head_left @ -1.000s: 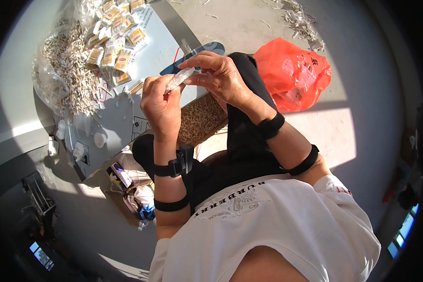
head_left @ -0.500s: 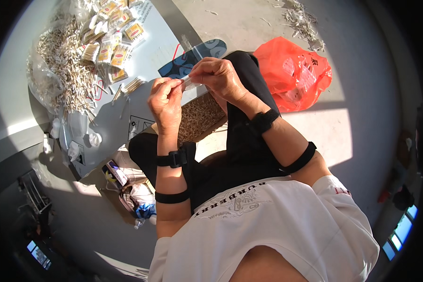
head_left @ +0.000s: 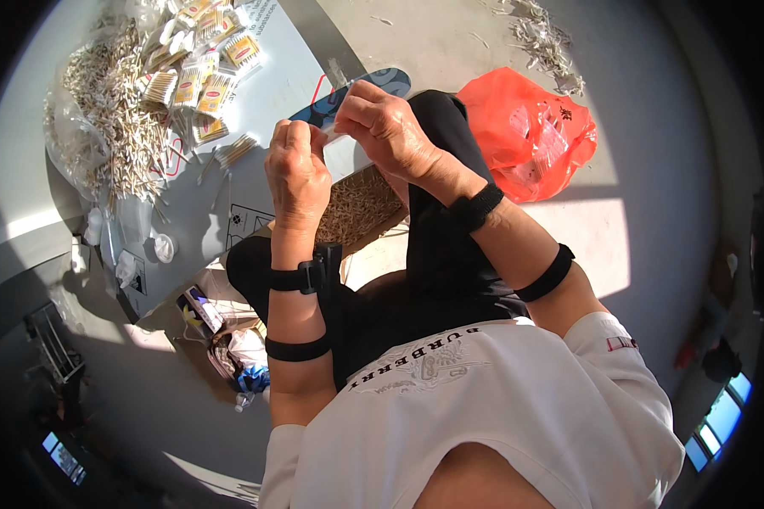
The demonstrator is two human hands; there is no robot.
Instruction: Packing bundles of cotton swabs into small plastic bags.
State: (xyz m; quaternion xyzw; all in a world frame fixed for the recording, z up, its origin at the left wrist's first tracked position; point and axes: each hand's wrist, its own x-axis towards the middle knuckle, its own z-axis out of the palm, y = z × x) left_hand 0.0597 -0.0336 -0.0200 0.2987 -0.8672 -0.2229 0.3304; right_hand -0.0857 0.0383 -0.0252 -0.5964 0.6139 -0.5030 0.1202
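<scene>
My left hand (head_left: 297,174) and my right hand (head_left: 389,131) are raised close together over the table's near edge, fingers pinched. A small clear plastic bag (head_left: 338,139) stretches between their fingertips; its contents, if any, cannot be made out. To the left, a large heap of loose cotton swabs (head_left: 110,119) spills from a clear plastic bag. Beside it are several packed bags of cotton swabs (head_left: 214,95) with yellow labels. A small bunch of cotton swabs (head_left: 236,150) lies left of my left hand. Below my hands is a box of cotton swabs (head_left: 356,208).
A red plastic bag (head_left: 530,140) with packets inside stands on the floor at the right. White scraps (head_left: 547,47) lie at the far right. Crumpled white pieces (head_left: 165,248) rest on the grey table (head_left: 280,72). A carton of odds and ends (head_left: 229,352) is at lower left.
Both hands have risen slightly and turned, with the left hand's back now showing more. The clear bag stays between them. The view has shifted a little.
</scene>
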